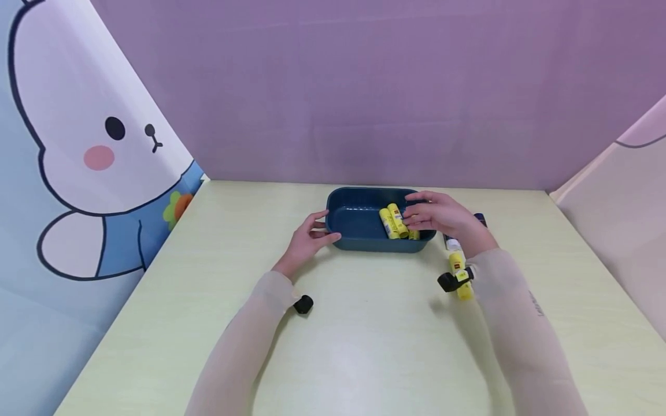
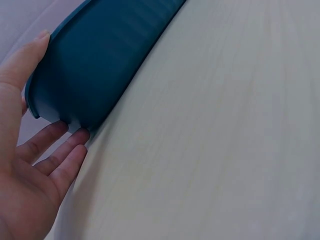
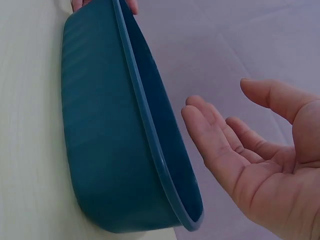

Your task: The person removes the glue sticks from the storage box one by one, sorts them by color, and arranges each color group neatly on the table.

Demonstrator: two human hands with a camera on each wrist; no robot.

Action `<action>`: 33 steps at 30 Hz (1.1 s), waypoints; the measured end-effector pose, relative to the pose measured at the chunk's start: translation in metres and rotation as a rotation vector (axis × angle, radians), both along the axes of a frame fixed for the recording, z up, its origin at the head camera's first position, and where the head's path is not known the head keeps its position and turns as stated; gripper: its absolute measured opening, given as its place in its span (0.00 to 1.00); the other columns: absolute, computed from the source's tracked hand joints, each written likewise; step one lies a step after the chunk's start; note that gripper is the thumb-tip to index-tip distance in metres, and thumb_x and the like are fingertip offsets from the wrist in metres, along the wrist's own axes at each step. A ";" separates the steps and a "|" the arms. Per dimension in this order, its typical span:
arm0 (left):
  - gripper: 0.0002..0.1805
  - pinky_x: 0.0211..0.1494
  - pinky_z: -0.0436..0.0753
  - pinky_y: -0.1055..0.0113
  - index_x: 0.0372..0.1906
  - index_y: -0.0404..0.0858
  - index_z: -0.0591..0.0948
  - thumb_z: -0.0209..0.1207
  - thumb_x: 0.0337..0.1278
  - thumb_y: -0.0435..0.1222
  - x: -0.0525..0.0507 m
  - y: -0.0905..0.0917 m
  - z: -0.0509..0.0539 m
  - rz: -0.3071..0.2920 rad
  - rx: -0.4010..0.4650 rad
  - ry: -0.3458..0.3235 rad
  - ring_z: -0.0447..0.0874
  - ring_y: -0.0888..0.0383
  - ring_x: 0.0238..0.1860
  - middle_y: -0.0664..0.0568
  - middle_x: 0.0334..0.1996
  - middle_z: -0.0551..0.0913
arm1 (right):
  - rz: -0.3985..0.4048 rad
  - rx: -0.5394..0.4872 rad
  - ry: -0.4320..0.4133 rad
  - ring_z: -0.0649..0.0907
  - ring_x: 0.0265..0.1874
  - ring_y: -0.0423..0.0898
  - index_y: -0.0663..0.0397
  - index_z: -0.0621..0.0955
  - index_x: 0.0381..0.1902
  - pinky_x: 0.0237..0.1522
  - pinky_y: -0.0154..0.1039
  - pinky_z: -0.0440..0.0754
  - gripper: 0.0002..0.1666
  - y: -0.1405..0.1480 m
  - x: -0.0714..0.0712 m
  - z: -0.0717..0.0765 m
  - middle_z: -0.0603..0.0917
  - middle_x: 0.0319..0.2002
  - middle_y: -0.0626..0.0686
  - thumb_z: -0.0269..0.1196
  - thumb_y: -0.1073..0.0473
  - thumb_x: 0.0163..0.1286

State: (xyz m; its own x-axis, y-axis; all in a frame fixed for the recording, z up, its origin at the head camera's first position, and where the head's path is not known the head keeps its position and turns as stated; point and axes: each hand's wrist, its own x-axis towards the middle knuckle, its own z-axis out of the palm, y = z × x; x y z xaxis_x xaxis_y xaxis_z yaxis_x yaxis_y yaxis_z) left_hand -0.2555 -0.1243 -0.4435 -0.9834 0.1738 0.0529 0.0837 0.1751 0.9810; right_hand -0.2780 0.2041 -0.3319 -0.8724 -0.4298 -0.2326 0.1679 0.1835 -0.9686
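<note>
A dark blue-green plastic bin (image 1: 374, 245) stands on the table. My left hand (image 1: 307, 242) holds its left end, thumb over the rim and fingers against the outer wall, which the left wrist view shows close up. Inside, toward the right, lie yellow glue sticks (image 1: 388, 223), one partly hidden under my right hand. My right hand (image 1: 439, 216) hovers above the bin's right end, fingers spread and loosely bent. In the right wrist view, nothing is between its fingers (image 3: 205, 131), and they stand apart from the bin's rim.
Right of the bin, a yellow glue stick (image 1: 457, 263) lies partly behind the right wrist's black camera (image 1: 448, 282). A white and dark-blue tube (image 1: 452, 243) lies beyond it, partly covered by the hand. A purple cloth wall (image 1: 364, 115) borders the table's back edge.
</note>
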 end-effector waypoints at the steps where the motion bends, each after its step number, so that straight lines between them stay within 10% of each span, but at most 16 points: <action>1: 0.40 0.59 0.79 0.55 0.74 0.43 0.65 0.70 0.59 0.42 0.000 0.000 0.000 -0.002 -0.002 -0.001 0.80 0.46 0.58 0.39 0.59 0.77 | 0.004 0.002 0.003 0.86 0.44 0.49 0.69 0.56 0.73 0.57 0.50 0.78 0.33 -0.001 -0.002 -0.001 0.84 0.44 0.53 0.54 0.64 0.78; 15: 0.39 0.56 0.81 0.56 0.73 0.43 0.67 0.70 0.58 0.41 -0.002 0.000 -0.002 0.019 -0.005 0.019 0.82 0.48 0.55 0.42 0.55 0.78 | -0.002 0.137 -0.067 0.79 0.59 0.61 0.69 0.55 0.75 0.61 0.53 0.74 0.33 -0.020 -0.030 -0.015 0.69 0.65 0.74 0.50 0.63 0.80; 33: 0.39 0.56 0.81 0.57 0.73 0.43 0.67 0.70 0.58 0.40 -0.001 0.000 -0.002 0.012 0.004 0.010 0.82 0.48 0.56 0.41 0.57 0.78 | 0.029 0.295 -0.131 0.81 0.56 0.59 0.70 0.58 0.74 0.59 0.51 0.78 0.35 -0.039 -0.046 -0.026 0.72 0.63 0.74 0.57 0.66 0.75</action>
State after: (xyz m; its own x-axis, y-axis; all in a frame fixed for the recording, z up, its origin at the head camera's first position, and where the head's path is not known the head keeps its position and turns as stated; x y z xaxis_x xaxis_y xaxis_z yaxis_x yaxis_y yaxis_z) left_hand -0.2561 -0.1244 -0.4451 -0.9848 0.1614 0.0637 0.0916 0.1718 0.9809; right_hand -0.3241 0.1652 -0.3579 -0.8150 -0.3516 -0.4605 0.2783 0.4596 -0.8434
